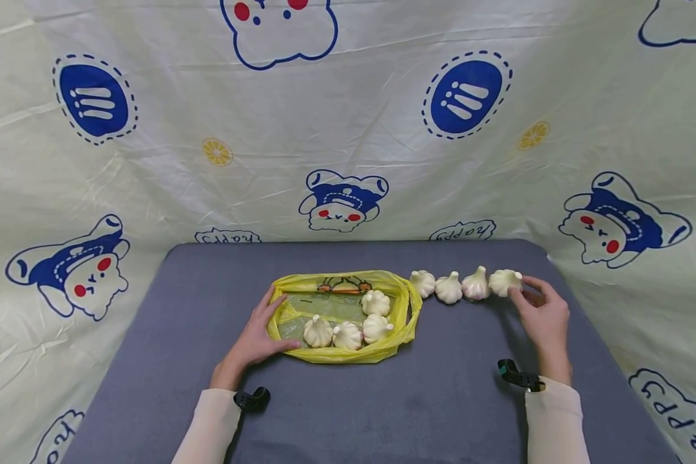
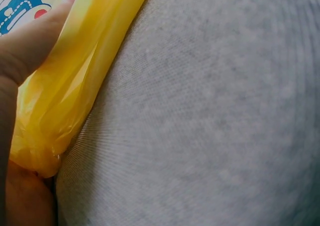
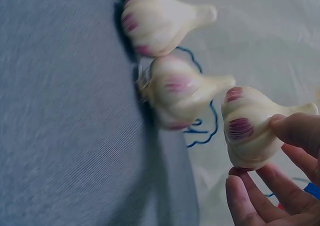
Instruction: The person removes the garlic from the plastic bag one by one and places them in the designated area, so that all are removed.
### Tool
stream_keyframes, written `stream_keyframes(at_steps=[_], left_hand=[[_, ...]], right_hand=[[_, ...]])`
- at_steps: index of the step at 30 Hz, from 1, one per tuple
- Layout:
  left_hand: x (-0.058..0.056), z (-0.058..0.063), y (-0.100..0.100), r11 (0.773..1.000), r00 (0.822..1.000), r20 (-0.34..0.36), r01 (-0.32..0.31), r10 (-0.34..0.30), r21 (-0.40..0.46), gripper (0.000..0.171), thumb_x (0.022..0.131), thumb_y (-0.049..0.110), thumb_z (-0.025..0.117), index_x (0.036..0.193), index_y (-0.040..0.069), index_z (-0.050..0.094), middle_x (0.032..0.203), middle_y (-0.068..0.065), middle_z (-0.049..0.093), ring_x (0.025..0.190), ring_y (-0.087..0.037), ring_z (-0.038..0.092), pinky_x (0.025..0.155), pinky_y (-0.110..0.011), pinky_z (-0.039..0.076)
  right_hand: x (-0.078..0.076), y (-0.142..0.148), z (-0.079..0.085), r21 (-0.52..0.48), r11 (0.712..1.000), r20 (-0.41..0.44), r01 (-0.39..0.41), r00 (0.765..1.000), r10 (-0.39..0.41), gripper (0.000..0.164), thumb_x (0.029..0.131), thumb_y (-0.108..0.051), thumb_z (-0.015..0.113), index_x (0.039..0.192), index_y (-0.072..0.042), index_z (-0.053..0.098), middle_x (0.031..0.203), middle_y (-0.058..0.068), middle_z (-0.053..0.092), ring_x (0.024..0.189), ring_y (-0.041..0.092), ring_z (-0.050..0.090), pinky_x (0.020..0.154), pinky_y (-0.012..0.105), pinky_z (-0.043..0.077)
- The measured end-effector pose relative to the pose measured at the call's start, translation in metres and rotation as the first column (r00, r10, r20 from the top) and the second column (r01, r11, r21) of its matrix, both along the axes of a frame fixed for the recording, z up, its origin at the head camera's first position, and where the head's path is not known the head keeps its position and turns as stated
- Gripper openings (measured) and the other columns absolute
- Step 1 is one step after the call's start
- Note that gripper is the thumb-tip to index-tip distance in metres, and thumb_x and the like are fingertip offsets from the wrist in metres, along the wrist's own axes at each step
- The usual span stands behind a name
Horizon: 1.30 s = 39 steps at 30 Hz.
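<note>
My left hand (image 1: 259, 332) grips the left end of a yellow plastic bag (image 1: 348, 356), its thumb at the near rim. The bag lies with its mouth spread wide, and several white garlic bulbs (image 1: 347, 335) sit inside, toward the near and right sides. At the right, my right hand (image 1: 544, 319) pinches a garlic bulb (image 3: 250, 128) between thumb and fingers; the right wrist view shows it raised off the table. Left of that bulb, three more garlic bulbs (image 1: 448, 288) stand in a row, stems up, the leftmost close to the bag's right rim.
A dark grey cloth-covered table (image 1: 394, 412) carries everything. Behind and beside it hangs a pale printed curtain (image 1: 348, 116) with blue cartoon figures. Black bands with small devices are on both wrists (image 1: 252, 399).
</note>
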<state>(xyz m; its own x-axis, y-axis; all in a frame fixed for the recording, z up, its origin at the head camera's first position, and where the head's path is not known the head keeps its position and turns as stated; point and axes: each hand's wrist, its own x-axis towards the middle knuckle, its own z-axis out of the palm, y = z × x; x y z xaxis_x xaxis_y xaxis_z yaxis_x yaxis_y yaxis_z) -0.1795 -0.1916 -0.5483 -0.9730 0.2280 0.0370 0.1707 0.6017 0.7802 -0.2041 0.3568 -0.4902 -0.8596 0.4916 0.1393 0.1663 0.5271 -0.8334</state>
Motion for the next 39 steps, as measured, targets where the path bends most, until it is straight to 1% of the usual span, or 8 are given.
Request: stream_keyframes(at_steps=[3, 10, 15, 18, 20, 25, 30, 39], left_hand=[[0.0, -0.001, 0.0, 1.0, 1.0, -0.01, 0.0, 0.0, -0.001, 0.105, 0.075, 0.042, 0.091, 0.16, 0.013, 0.037, 0.175, -0.01, 0.006, 0.157, -0.046, 0.01, 0.117, -0.075, 0.021], [-0.001, -0.003, 0.0, 1.0, 1.0, -0.007, 0.002, -0.002, -0.003, 0.105, 0.075, 0.045, 0.091, 0.161, 0.014, 0.037, 0.175, -0.008, 0.005, 0.157, -0.046, 0.01, 0.117, -0.075, 0.021], [0.0, -0.005, 0.0, 1.0, 1.0, -0.002, 0.003, -0.003, -0.009, 0.106, 0.075, 0.044, 0.091, 0.161, 0.014, 0.037, 0.175, -0.009, 0.005, 0.157, -0.047, 0.01, 0.117, -0.075, 0.021], [0.0, -0.005, 0.0, 1.0, 1.0, -0.003, 0.003, -0.003, -0.009, 0.106, 0.075, 0.044, 0.091, 0.16, 0.013, 0.037, 0.175, -0.01, 0.005, 0.157, -0.047, 0.01, 0.117, -0.075, 0.02], [0.0, -0.005, 0.0, 1.0, 1.0, -0.009, 0.0, 0.0, -0.009, 0.105, 0.075, 0.043, 0.091, 0.16, 0.013, 0.037, 0.175, -0.011, 0.005, 0.157, -0.047, 0.011, 0.117, -0.075, 0.02], [-0.001, -0.004, 0.0, 1.0, 1.0, -0.015, -0.004, 0.004, -0.013, 0.106, 0.075, 0.044, 0.091, 0.16, 0.013, 0.037, 0.175, -0.01, 0.006, 0.157, -0.048, 0.011, 0.117, -0.075, 0.021], [-0.002, -0.004, 0.001, 1.0, 1.0, -0.016, -0.002, 0.002, -0.004, 0.105, 0.074, 0.043, 0.091, 0.16, 0.013, 0.038, 0.175, -0.01, 0.006, 0.157, -0.047, 0.011, 0.117, -0.074, 0.021], [-0.001, -0.003, 0.001, 1.0, 1.0, -0.015, -0.009, 0.009, -0.004, 0.106, 0.074, 0.043, 0.092, 0.161, 0.013, 0.037, 0.175, -0.01, 0.006, 0.157, -0.047, 0.011, 0.117, -0.074, 0.02]], right_hand=[[-0.002, 0.006, -0.008, 0.013, 1.0, 0.03, 0.002, 1.0, -0.003, 0.048, 0.096, -0.036, 0.071, 0.136, -0.011, 0.065, 0.142, 0.015, 0.063, 0.106, 0.007, 0.068, 0.068, 0.004, 0.043], [-0.006, 0.018, -0.024, 0.03, 1.0, 0.069, -0.002, 0.998, 0.0, 0.048, 0.097, -0.035, 0.069, 0.137, -0.009, 0.065, 0.141, 0.017, 0.063, 0.083, -0.021, 0.046, 0.065, 0.002, 0.04], [-0.01, 0.02, -0.031, 0.034, 0.999, 0.11, 0.01, 0.994, -0.013, 0.047, 0.098, -0.034, 0.067, 0.138, -0.01, 0.064, 0.144, 0.015, 0.062, 0.105, 0.003, 0.069, 0.065, 0.002, 0.041], [-0.013, 0.02, -0.033, 0.036, 0.999, 0.129, 0.013, 0.992, -0.017, 0.048, 0.099, -0.035, 0.066, 0.139, -0.01, 0.063, 0.145, 0.014, 0.061, 0.123, 0.025, 0.068, 0.065, 0.002, 0.041], [-0.016, 0.021, -0.034, 0.042, 0.999, 0.131, 0.012, 0.991, -0.018, 0.048, 0.099, -0.036, 0.066, 0.139, -0.011, 0.064, 0.145, 0.014, 0.061, 0.125, 0.027, 0.067, 0.065, 0.002, 0.042], [-0.021, 0.023, -0.036, 0.056, 0.998, 0.113, 0.009, 0.993, -0.015, 0.046, 0.097, -0.036, 0.067, 0.136, -0.011, 0.066, 0.142, 0.013, 0.064, 0.106, 0.001, 0.069, 0.067, 0.003, 0.041], [-0.023, 0.024, -0.04, 0.047, 0.999, 0.093, 0.003, 0.996, -0.008, 0.045, 0.097, -0.033, 0.068, 0.134, -0.008, 0.067, 0.14, 0.016, 0.065, 0.082, -0.023, 0.05, 0.068, 0.003, 0.04], [-0.024, 0.025, -0.041, 0.017, 1.0, 0.084, -0.007, 0.996, 0.005, 0.045, 0.096, -0.033, 0.069, 0.134, -0.009, 0.067, 0.141, 0.017, 0.064, 0.08, -0.026, 0.046, 0.069, 0.003, 0.04]])
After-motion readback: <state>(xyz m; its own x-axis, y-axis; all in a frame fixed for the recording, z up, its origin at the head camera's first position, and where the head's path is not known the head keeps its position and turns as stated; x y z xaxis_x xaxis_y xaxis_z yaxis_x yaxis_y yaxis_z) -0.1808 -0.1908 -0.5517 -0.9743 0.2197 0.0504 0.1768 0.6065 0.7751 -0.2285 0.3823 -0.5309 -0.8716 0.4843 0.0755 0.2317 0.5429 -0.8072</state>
